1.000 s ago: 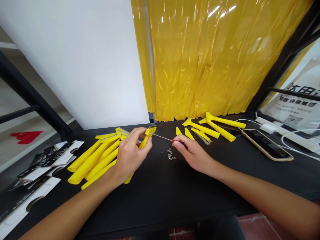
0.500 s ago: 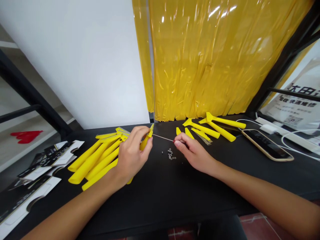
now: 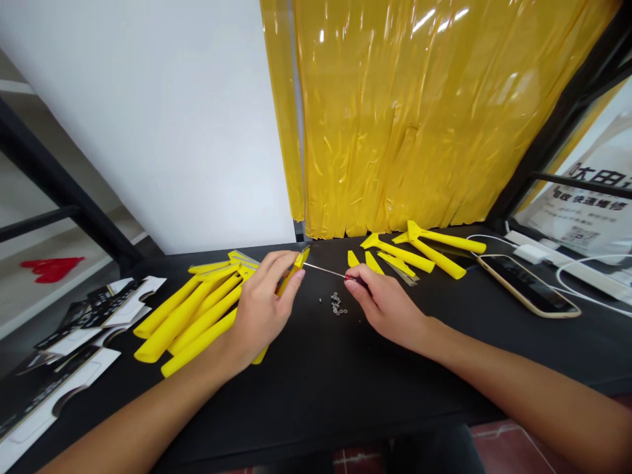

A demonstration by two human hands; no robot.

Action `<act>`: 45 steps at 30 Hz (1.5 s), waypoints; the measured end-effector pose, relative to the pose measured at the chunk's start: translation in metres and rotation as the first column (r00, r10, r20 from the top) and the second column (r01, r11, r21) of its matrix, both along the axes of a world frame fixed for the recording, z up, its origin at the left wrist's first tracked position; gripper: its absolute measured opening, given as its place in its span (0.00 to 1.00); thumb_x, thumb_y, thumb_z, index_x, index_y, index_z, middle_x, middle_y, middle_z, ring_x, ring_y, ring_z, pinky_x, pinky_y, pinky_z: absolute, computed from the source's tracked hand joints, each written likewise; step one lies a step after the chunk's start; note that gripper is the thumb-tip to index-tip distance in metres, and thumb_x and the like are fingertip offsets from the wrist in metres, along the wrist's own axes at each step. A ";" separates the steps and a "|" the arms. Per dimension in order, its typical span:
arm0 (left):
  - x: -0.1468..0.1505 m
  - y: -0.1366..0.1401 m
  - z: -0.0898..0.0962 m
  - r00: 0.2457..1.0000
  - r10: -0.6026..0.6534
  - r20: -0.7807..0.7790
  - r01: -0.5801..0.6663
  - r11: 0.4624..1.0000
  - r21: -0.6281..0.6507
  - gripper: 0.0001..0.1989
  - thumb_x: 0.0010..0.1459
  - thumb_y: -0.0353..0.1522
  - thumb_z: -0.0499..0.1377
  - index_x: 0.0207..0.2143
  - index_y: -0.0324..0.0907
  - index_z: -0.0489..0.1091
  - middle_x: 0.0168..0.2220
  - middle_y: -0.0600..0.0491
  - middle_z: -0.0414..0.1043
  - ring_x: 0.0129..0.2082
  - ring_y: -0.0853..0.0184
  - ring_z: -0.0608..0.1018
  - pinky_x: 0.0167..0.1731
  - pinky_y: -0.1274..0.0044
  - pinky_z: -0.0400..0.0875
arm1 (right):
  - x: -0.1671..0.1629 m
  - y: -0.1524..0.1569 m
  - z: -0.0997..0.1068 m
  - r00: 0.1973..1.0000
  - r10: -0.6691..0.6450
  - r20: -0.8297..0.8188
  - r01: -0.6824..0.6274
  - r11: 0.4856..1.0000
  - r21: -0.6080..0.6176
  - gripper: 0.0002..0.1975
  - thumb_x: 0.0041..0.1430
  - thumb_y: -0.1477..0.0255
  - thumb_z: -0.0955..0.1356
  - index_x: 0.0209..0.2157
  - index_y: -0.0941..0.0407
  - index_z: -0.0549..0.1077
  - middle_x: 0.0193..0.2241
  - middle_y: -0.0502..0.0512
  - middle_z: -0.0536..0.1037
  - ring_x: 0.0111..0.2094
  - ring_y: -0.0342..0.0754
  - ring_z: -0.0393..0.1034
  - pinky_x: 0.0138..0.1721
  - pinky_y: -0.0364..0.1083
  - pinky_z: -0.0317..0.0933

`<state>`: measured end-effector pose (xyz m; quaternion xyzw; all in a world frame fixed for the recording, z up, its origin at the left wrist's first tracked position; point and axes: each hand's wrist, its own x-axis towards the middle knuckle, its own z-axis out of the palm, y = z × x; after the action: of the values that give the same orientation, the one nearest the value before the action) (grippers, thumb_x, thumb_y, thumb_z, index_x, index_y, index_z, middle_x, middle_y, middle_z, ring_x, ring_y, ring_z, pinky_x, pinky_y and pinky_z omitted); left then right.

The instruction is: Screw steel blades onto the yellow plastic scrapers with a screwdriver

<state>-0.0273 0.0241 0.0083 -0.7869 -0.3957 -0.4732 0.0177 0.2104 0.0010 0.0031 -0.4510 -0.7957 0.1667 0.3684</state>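
My left hand [image 3: 264,306] is closed around a yellow scraper [image 3: 297,264], its head up between thumb and fingers; its handle is mostly hidden behind the hand. In my right hand [image 3: 388,301] is a screwdriver [image 3: 326,270] with a thin metal shaft and a red and dark handle, largely covered by the fingers. The shaft points left, its tip at the scraper's head. Below the shaft, small metal nuts and screws [image 3: 337,304] lie loose on the black table [image 3: 316,395]. Several yellow scrapers [image 3: 197,313] with greyish blades are piled beside my left hand.
Behind my right hand lie more yellow handles [image 3: 439,260] and small yellow plates [image 3: 374,263]. A phone [image 3: 530,286], white cables and a power strip [image 3: 557,257] sit at the right. Printed card sleeves [image 3: 74,382] are at the left. A yellow plastic curtain [image 3: 395,131] hangs behind.
The scraper's head has tilted and shifted slightly to the right with my left hand. My right hand has turned a little on the screwdriver, whose tip stays at the scraper.
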 end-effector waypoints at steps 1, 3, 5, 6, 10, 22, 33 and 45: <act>0.000 0.001 -0.002 1.000 0.002 0.010 -0.002 1.000 -0.006 0.13 0.64 0.30 0.59 0.52 0.44 0.70 0.49 0.49 0.73 0.40 0.66 0.79 0.36 0.76 0.78 | 0.000 0.001 0.000 0.999 0.017 -0.031 -0.017 1.000 -0.020 0.12 0.71 0.63 0.59 0.40 0.54 0.68 0.29 0.51 0.72 0.30 0.46 0.66 0.33 0.46 0.55; 0.000 0.002 -0.004 1.000 0.002 0.029 -0.002 1.000 -0.007 0.14 0.64 0.30 0.60 0.52 0.44 0.70 0.49 0.49 0.73 0.39 0.66 0.80 0.35 0.76 0.78 | 0.000 0.003 0.000 0.987 0.066 -0.144 -0.083 0.990 -0.114 0.15 0.71 0.61 0.58 0.35 0.54 0.68 0.27 0.50 0.70 0.28 0.44 0.63 0.31 0.45 0.55; -0.001 0.003 -0.005 0.999 -0.002 0.041 0.002 1.000 -0.003 0.14 0.64 0.30 0.60 0.52 0.44 0.70 0.49 0.49 0.73 0.38 0.67 0.80 0.35 0.76 0.79 | 0.000 0.006 0.001 0.954 0.099 -0.282 -0.183 0.940 -0.287 0.18 0.71 0.58 0.58 0.32 0.54 0.67 0.24 0.47 0.66 0.24 0.42 0.58 0.26 0.43 0.53; -0.001 0.003 -0.005 0.999 -0.006 0.042 0.006 1.000 0.000 0.14 0.64 0.30 0.59 0.52 0.44 0.70 0.49 0.49 0.73 0.38 0.67 0.79 0.35 0.76 0.79 | 0.000 0.007 0.001 0.938 0.103 -0.331 -0.230 0.899 -0.373 0.20 0.71 0.56 0.57 0.32 0.54 0.67 0.23 0.46 0.63 0.21 0.41 0.55 0.24 0.43 0.50; 0.000 0.002 -0.003 1.000 -0.015 0.012 0.015 0.999 0.043 0.15 0.63 0.29 0.60 0.53 0.43 0.69 0.48 0.49 0.74 0.40 0.66 0.79 0.39 0.75 0.78 | 0.002 0.010 0.003 0.954 0.117 -0.276 -0.208 0.922 -0.327 0.19 0.70 0.56 0.58 0.37 0.53 0.71 0.26 0.48 0.69 0.24 0.42 0.61 0.27 0.43 0.55; 0.005 0.000 -0.002 0.997 -0.061 -0.055 0.057 0.995 -0.082 0.17 0.65 0.29 0.57 0.56 0.42 0.67 0.52 0.45 0.72 0.51 0.60 0.75 0.50 0.66 0.73 | 0.001 0.005 0.004 0.987 0.040 -0.158 -0.067 0.983 -0.171 0.18 0.71 0.60 0.58 0.33 0.54 0.71 0.24 0.49 0.69 0.25 0.44 0.62 0.28 0.44 0.55; 0.003 0.003 -0.005 0.995 -0.080 -0.057 0.074 0.993 -0.093 0.20 0.64 0.29 0.57 0.58 0.43 0.66 0.52 0.45 0.72 0.51 0.60 0.75 0.47 0.69 0.74 | 0.006 0.012 0.005 0.673 -0.109 -0.732 -0.584 0.529 -0.616 0.16 0.63 0.57 0.67 0.31 0.55 0.67 0.17 0.38 0.47 0.17 0.37 0.35 0.15 0.39 0.31; -0.008 0.035 -0.001 0.830 0.067 0.554 0.375 0.668 -0.642 0.20 0.49 0.33 0.69 0.45 0.40 0.73 0.46 0.44 0.77 0.38 0.62 0.81 0.29 0.75 0.78 | 0.018 0.034 -0.001 0.880 0.158 -0.448 -0.331 0.880 -0.339 0.14 0.70 0.58 0.59 0.38 0.54 0.64 0.30 0.48 0.64 0.28 0.42 0.58 0.30 0.44 0.60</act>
<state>-0.0352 0.0590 0.0070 -0.5949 -0.4676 -0.4749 -0.4493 0.2288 0.0351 0.0024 -0.3659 -0.7004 0.4647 0.3995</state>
